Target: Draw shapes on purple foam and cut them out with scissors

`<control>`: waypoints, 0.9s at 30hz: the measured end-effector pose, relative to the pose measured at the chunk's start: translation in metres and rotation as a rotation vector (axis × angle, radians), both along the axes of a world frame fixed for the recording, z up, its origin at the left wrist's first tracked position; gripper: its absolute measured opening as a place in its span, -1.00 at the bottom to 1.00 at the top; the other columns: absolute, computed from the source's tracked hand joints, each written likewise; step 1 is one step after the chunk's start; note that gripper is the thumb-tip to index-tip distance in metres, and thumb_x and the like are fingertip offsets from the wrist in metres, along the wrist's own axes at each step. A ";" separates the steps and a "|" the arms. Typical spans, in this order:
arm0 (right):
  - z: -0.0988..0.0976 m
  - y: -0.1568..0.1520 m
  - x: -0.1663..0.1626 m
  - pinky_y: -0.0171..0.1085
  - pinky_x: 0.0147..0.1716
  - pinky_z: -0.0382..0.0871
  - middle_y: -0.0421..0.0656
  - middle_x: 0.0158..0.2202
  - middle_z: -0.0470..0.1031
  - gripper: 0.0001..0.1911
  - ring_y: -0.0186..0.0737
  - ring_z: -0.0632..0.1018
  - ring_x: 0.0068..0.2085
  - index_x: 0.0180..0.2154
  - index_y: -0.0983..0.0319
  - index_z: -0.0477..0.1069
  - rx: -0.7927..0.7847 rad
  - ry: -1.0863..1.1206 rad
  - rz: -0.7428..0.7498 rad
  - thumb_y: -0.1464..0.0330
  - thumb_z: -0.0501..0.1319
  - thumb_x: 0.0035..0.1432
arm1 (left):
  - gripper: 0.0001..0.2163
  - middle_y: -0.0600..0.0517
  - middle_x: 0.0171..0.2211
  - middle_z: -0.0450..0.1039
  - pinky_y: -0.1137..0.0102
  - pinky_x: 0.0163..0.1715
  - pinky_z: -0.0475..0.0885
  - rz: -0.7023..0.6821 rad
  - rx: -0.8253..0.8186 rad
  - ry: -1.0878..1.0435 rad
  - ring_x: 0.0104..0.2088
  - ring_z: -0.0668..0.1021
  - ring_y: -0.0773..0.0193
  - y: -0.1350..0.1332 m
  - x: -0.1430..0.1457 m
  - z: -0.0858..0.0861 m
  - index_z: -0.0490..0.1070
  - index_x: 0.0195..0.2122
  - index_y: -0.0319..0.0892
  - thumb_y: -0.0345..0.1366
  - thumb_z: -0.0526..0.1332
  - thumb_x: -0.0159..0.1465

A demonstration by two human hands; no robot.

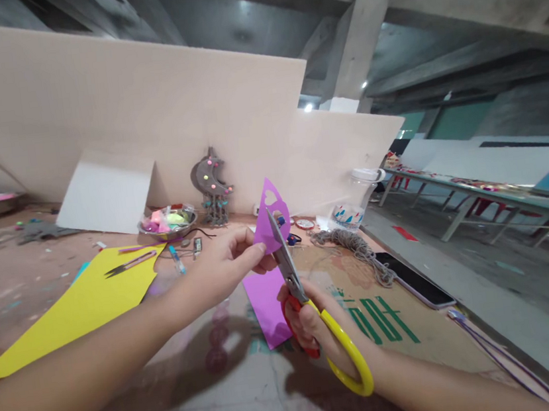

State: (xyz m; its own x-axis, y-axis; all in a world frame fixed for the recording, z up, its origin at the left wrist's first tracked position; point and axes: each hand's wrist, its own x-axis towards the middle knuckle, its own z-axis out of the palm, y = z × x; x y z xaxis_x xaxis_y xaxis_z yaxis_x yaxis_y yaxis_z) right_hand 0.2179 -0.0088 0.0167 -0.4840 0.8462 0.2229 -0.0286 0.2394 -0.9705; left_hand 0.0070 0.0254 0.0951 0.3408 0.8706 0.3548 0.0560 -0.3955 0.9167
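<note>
My left hand [226,259] pinches a small purple foam piece [271,214] with a heart-shaped hole near its top, holding it upright above the table. My right hand [314,324] grips scissors [297,283] with a red and a yellow handle; the blades point up and meet the purple piece's lower edge. Below them a larger purple sheet [267,306] lies flat on the table.
A yellow sheet [77,306] with small snips [129,263] on it lies at left. Behind are a metal bowl of coloured bits [167,222], a moon-shaped hanging craft [212,183], a plastic jar [357,205], grey twine [360,248] and a phone [413,278]. The table edge runs at right.
</note>
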 end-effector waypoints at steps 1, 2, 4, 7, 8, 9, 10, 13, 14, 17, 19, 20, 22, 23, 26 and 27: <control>0.000 0.000 0.000 -0.42 -0.63 0.05 -0.36 -0.46 0.12 -0.42 -0.49 0.13 -0.58 -0.06 0.20 0.28 0.001 0.003 -0.001 -0.17 0.16 0.24 | -0.79 0.01 -0.39 0.55 0.32 -0.21 0.53 -0.009 0.007 0.001 -0.31 0.60 0.26 0.000 0.000 0.000 0.43 -0.35 -0.21 -0.19 0.19 0.33; 0.000 -0.001 0.000 -0.42 -0.63 0.06 -0.36 -0.46 0.12 -0.42 -0.48 0.14 -0.58 -0.06 0.21 0.29 0.001 0.003 -0.002 -0.16 0.15 0.24 | -0.79 0.00 -0.39 0.55 0.34 -0.22 0.54 -0.015 0.010 -0.001 -0.32 0.60 0.27 0.000 0.001 0.000 0.44 -0.36 -0.22 -0.19 0.19 0.33; 0.000 -0.001 0.000 -0.42 -0.63 0.08 -0.35 -0.45 0.13 -0.42 -0.48 0.14 -0.57 -0.05 0.21 0.29 0.000 0.008 -0.010 -0.15 0.15 0.25 | -0.79 0.00 -0.40 0.54 0.35 -0.24 0.54 -0.021 0.009 -0.004 -0.33 0.60 0.28 0.000 0.001 0.000 0.44 -0.36 -0.23 -0.20 0.19 0.32; 0.001 -0.001 0.000 -0.43 -0.64 0.06 -0.36 -0.46 0.11 -0.42 -0.48 0.13 -0.58 -0.05 0.21 0.28 -0.018 0.013 -0.015 -0.15 0.15 0.25 | -0.80 0.00 -0.39 0.54 0.36 -0.24 0.54 -0.020 0.013 -0.002 -0.33 0.59 0.28 0.000 0.002 0.001 0.44 -0.36 -0.23 -0.20 0.19 0.32; 0.001 -0.001 0.000 -0.43 -0.64 0.05 -0.36 -0.46 0.11 -0.42 -0.48 0.13 -0.58 -0.05 0.21 0.28 -0.025 0.009 -0.012 -0.16 0.16 0.24 | -0.79 0.00 -0.39 0.53 0.36 -0.24 0.53 -0.018 0.016 -0.001 -0.33 0.59 0.28 0.000 0.002 0.001 0.44 -0.36 -0.23 -0.20 0.19 0.32; 0.002 -0.001 0.000 -0.42 -0.65 0.04 -0.36 -0.47 0.11 -0.41 -0.47 0.12 -0.58 -0.06 0.20 0.27 -0.031 0.005 -0.008 -0.17 0.16 0.23 | -0.79 0.00 -0.39 0.53 0.35 -0.24 0.53 -0.015 0.018 0.000 -0.33 0.59 0.28 0.000 0.001 0.001 0.44 -0.36 -0.23 -0.20 0.19 0.33; 0.003 0.000 -0.001 -0.42 -0.65 0.02 -0.37 -0.48 0.10 -0.40 -0.47 0.12 -0.58 -0.06 0.20 0.27 -0.035 0.000 -0.005 -0.18 0.16 0.22 | -0.79 0.00 -0.39 0.53 0.35 -0.23 0.53 -0.013 0.020 0.002 -0.32 0.59 0.27 0.000 0.001 0.001 0.45 -0.36 -0.23 -0.20 0.19 0.33; 0.005 0.000 -0.001 -0.42 -0.65 0.00 -0.37 -0.49 0.09 -0.39 -0.48 0.10 -0.59 -0.08 0.20 0.26 -0.045 -0.010 0.005 -0.20 0.17 0.20 | -0.79 0.00 -0.37 0.55 0.34 -0.21 0.53 -0.007 0.028 0.025 -0.30 0.60 0.26 0.001 -0.002 0.000 0.46 -0.33 -0.21 -0.18 0.19 0.34; 0.005 0.000 -0.001 -0.43 -0.66 0.00 -0.38 -0.49 0.09 -0.39 -0.48 0.09 -0.60 -0.08 0.20 0.26 -0.045 -0.008 0.005 -0.20 0.17 0.20 | -0.78 0.00 -0.36 0.55 0.34 -0.20 0.53 -0.009 0.034 0.034 -0.29 0.60 0.25 0.001 -0.003 0.000 0.47 -0.33 -0.21 -0.18 0.19 0.35; 0.005 -0.001 -0.003 -0.43 -0.67 0.00 -0.38 -0.49 0.10 -0.40 -0.50 0.08 -0.61 -0.10 0.20 0.27 -0.042 0.020 -0.002 -0.19 0.19 0.19 | -0.78 0.00 -0.35 0.56 0.33 -0.20 0.53 -0.009 0.055 0.053 -0.28 0.61 0.24 0.002 -0.004 0.000 0.47 -0.32 -0.20 -0.17 0.19 0.36; 0.004 -0.002 -0.004 -0.44 -0.68 0.01 -0.38 -0.49 0.10 -0.40 -0.50 0.07 -0.61 -0.10 0.20 0.28 -0.044 0.042 -0.007 -0.18 0.20 0.19 | -0.78 -0.01 -0.34 0.56 0.33 -0.19 0.52 -0.009 0.058 0.062 -0.27 0.61 0.24 0.002 -0.004 0.000 0.48 -0.32 -0.20 -0.17 0.18 0.36; 0.004 -0.003 -0.004 -0.44 -0.68 0.01 -0.38 -0.49 0.10 -0.41 -0.50 0.07 -0.61 -0.09 0.20 0.28 -0.049 0.049 -0.008 -0.18 0.20 0.19 | -0.78 -0.01 -0.34 0.57 0.33 -0.19 0.52 -0.009 0.054 0.064 -0.27 0.61 0.24 0.002 -0.004 0.000 0.48 -0.32 -0.20 -0.17 0.18 0.36; 0.004 -0.003 -0.004 -0.44 -0.69 0.00 -0.39 -0.50 0.09 -0.41 -0.51 0.06 -0.62 -0.09 0.19 0.28 -0.057 0.058 -0.001 -0.17 0.21 0.19 | -0.77 0.00 -0.34 0.57 0.33 -0.19 0.52 -0.010 0.046 0.067 -0.27 0.61 0.23 0.001 -0.004 0.001 0.48 -0.32 -0.20 -0.17 0.17 0.37; 0.004 -0.003 -0.004 -0.44 -0.69 -0.01 -0.39 -0.50 0.09 -0.42 -0.51 0.05 -0.62 -0.09 0.19 0.28 -0.062 0.060 0.002 -0.16 0.21 0.20 | -0.78 0.00 -0.34 0.57 0.33 -0.19 0.52 -0.009 0.043 0.067 -0.27 0.61 0.23 0.001 -0.004 0.001 0.48 -0.32 -0.20 -0.17 0.17 0.36; 0.004 -0.003 -0.004 -0.44 -0.69 0.00 -0.40 -0.50 0.08 -0.43 -0.51 0.05 -0.63 -0.10 0.19 0.28 -0.074 0.069 0.001 -0.16 0.22 0.20 | -0.79 0.00 -0.34 0.57 0.35 -0.20 0.51 -0.011 0.049 0.061 -0.28 0.61 0.25 0.002 -0.004 0.001 0.48 -0.34 -0.20 -0.19 0.18 0.35; 0.004 -0.003 -0.004 -0.44 -0.69 0.01 -0.40 -0.50 0.08 -0.43 -0.51 0.05 -0.62 -0.11 0.19 0.28 -0.075 0.070 -0.003 -0.16 0.22 0.20 | -0.79 0.01 -0.35 0.57 0.36 -0.21 0.51 -0.015 0.049 0.055 -0.28 0.60 0.25 0.003 -0.004 0.001 0.47 -0.35 -0.20 -0.20 0.18 0.35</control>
State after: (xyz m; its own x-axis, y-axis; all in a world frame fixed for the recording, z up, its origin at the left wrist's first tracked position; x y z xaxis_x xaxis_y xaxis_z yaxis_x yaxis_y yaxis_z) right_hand 0.2142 -0.0121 0.0209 -0.4672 0.8631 0.1918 -0.0960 0.1662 -0.9814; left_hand 0.0028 0.0280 0.0961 0.3734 0.8476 0.3769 0.0995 -0.4406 0.8922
